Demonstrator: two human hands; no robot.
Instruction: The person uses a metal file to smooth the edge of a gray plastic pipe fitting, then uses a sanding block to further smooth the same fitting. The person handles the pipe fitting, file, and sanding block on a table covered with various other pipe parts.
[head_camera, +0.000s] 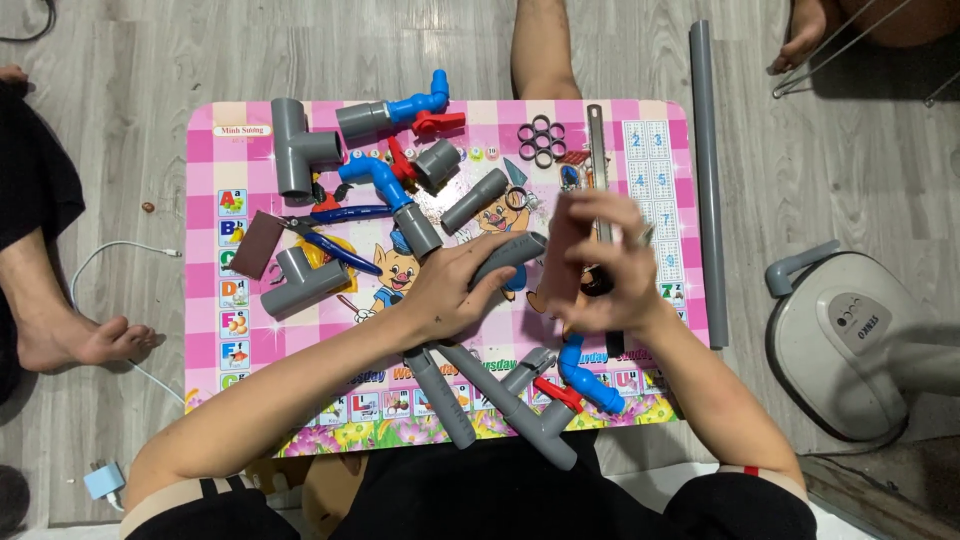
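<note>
Above the middle of the pink surface, the left hand is clenched around a short grey pipe piece, holding it level with its free end pointing toward the other hand. The right hand is blurred; it is curled close to that end of the pipe, with what looks like a brown sheet against its fingers, but whether it grips the sheet firmly cannot be told.

Just below the hands lies a long grey pipe assembly with a blue elbow and a red valve handle already joined on, which suggests part of the fitting work is done. A metal ruler lies upright on the surface behind the right hand.

Further out, many parts are loose: a grey tee at the top left, another grey tee lower down, a grey and blue joined piece along the top edge, a blue bend with grey sockets, a cluster of black rings and blue-handled pliers. So a good deal appears left unassembled.

On the floor to the right, a long grey pipe lies beside the surface, with a fan base beyond it. Another person's bare foot rests at the left.
</note>
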